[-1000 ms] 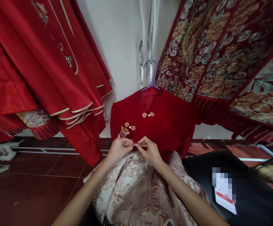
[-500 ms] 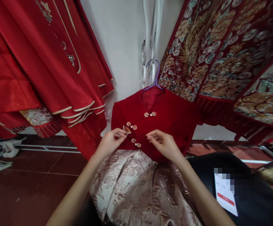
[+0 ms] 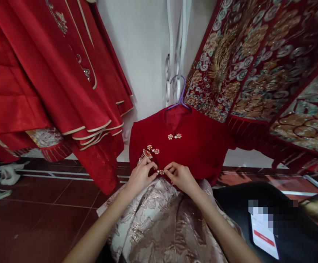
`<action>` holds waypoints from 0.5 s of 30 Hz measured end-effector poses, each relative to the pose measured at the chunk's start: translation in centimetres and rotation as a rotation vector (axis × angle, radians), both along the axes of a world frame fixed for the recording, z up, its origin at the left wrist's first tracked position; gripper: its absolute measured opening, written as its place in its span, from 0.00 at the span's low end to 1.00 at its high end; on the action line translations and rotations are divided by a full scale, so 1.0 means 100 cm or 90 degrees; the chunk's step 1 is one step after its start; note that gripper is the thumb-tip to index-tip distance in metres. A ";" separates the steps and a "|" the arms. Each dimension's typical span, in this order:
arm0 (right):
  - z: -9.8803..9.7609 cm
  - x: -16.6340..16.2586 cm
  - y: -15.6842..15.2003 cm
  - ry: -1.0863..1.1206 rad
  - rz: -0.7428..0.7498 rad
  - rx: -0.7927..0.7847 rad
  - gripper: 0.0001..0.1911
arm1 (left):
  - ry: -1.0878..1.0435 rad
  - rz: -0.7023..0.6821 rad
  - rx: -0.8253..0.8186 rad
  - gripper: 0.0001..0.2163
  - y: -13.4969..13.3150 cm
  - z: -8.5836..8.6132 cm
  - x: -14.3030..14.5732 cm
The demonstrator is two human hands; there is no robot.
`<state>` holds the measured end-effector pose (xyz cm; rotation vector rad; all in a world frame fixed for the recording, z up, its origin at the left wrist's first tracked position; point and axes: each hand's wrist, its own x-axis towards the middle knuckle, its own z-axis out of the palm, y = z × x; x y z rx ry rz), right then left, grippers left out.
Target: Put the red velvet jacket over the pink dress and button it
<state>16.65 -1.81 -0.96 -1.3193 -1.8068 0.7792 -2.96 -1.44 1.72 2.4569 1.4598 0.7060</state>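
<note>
A red velvet garment top (image 3: pixel 200 153) hangs from a purple hanger (image 3: pixel 181 95), above a pale brocade skirt (image 3: pixel 142 215). Pearl flower clasps decorate it: a collar clasp (image 3: pixel 174 137), a chest clasp (image 3: pixel 153 149) with a jewelled brooch (image 3: pixel 147 153) beside it, and a lower clasp (image 3: pixel 160 172). My left hand (image 3: pixel 143 174) pinches the left end of the lower clasp, its fingers covering that flower. At the clasp's right end, my right hand (image 3: pixel 179 176) closes thumb and fingers on it. Whether the clasp is fastened I cannot tell.
Red garments (image 3: pixel 65 73) hang at the left, and a heavily embroidered red garment (image 3: pixel 257 65) hangs at the right. A phone (image 3: pixel 264 233) lies on a black surface (image 3: pixel 230 197) at lower right. White ornate metalwork (image 3: pixel 175 47) stands behind the hanger.
My left hand has moved from the brooch down and right to the lower clasp. My right hand has come down and left to the clasp's other end. The view has shifted slightly.
</note>
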 end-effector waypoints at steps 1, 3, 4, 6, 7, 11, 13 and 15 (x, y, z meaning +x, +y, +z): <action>-0.005 -0.002 0.002 -0.010 -0.001 0.008 0.06 | 0.006 -0.005 0.004 0.06 0.000 -0.001 0.000; -0.013 -0.004 0.004 -0.020 -0.004 0.017 0.06 | 0.009 -0.017 0.014 0.06 0.001 -0.001 0.000; -0.016 -0.005 0.005 -0.023 -0.009 0.021 0.06 | 0.011 -0.024 0.019 0.06 0.002 -0.002 0.000; -0.020 -0.005 0.007 -0.032 -0.026 0.025 0.07 | 0.016 -0.032 0.029 0.06 0.004 -0.004 0.000; -0.022 -0.006 0.008 -0.038 -0.037 0.027 0.07 | 0.020 -0.032 0.033 0.06 0.004 -0.006 0.000; -0.025 -0.009 0.008 -0.046 -0.069 0.038 0.07 | 0.020 -0.018 0.035 0.05 0.005 -0.013 0.002; -0.025 -0.011 0.007 -0.037 -0.063 0.042 0.06 | 0.002 -0.015 0.028 0.05 0.005 -0.014 0.002; -0.024 -0.011 0.006 -0.025 -0.048 0.040 0.07 | -0.028 -0.018 0.019 0.04 0.006 -0.015 0.002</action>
